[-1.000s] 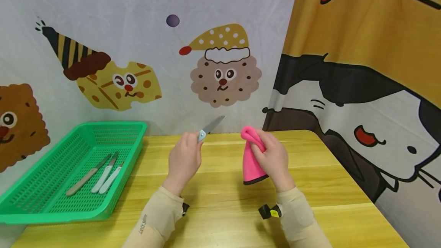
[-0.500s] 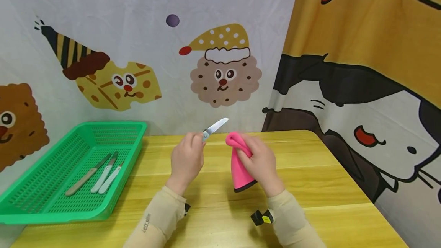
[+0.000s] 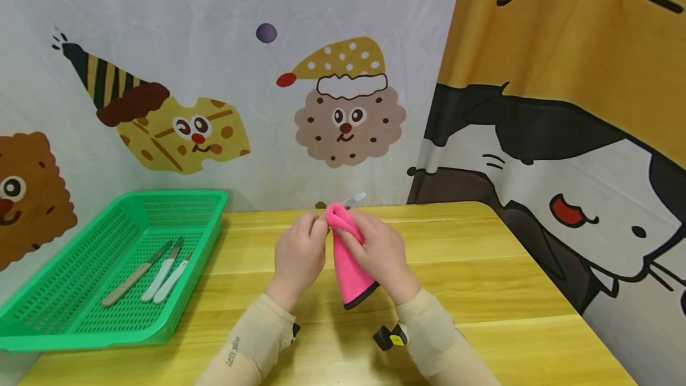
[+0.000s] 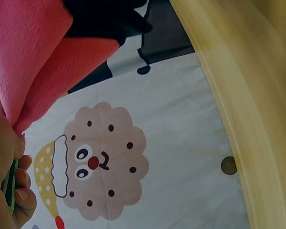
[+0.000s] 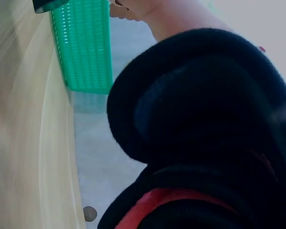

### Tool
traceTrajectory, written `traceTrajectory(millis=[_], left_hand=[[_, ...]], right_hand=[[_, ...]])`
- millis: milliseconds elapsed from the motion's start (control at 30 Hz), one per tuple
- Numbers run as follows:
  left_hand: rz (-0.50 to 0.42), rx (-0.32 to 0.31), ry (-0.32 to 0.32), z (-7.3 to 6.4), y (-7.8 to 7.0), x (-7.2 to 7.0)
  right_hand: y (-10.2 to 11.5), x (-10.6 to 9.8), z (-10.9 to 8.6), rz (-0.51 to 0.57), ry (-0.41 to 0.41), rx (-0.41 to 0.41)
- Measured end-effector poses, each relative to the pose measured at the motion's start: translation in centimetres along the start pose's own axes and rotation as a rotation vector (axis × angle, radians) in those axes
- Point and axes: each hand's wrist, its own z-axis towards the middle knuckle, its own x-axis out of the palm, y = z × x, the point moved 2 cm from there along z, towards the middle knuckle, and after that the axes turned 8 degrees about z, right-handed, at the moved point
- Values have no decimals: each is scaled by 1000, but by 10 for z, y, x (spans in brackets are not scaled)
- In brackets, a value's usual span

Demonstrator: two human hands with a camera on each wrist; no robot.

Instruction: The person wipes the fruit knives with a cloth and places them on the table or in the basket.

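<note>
My left hand (image 3: 301,252) grips a small knife by its handle (image 4: 10,188), fingers wrapped round it. The blade (image 3: 356,199) points up to the right, and only its tip shows beyond a pink cloth (image 3: 351,273). Folded over the blade, the cloth hangs down to a black edge. My right hand (image 3: 382,255) pinches the fold between thumb and fingers, close beside the left hand. In the right wrist view the cloth's black border (image 5: 195,38) hides most of the right hand's work.
A green plastic basket (image 3: 174,314) stands on the left of the wooden table (image 3: 482,302). Inside lie a knife with a tan handle (image 3: 128,286) and two with white handles. A printed curtain (image 3: 241,64) hangs behind the table's back edge.
My right hand has moved left with the cloth until it covers most of the knife blade. The left hand has shifted slightly right. The basket has stayed in place.
</note>
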Motion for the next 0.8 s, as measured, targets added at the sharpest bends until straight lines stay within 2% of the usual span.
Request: traceTrajectory(millis=[233, 433, 667, 800], left_hand=[[-3, -11, 22, -5, -3, 2], [7, 1, 13, -8, -2, 2], [15, 3, -9, -8, -3, 0], [22, 3, -25, -8, -3, -1]], right_hand=[[-2, 0, 3, -97, -8, 26], [-11, -9, 9, -153, -18, 102], [-24, -21, 14, -181, -27, 183], [-31, -27, 16, -184, -45, 200]])
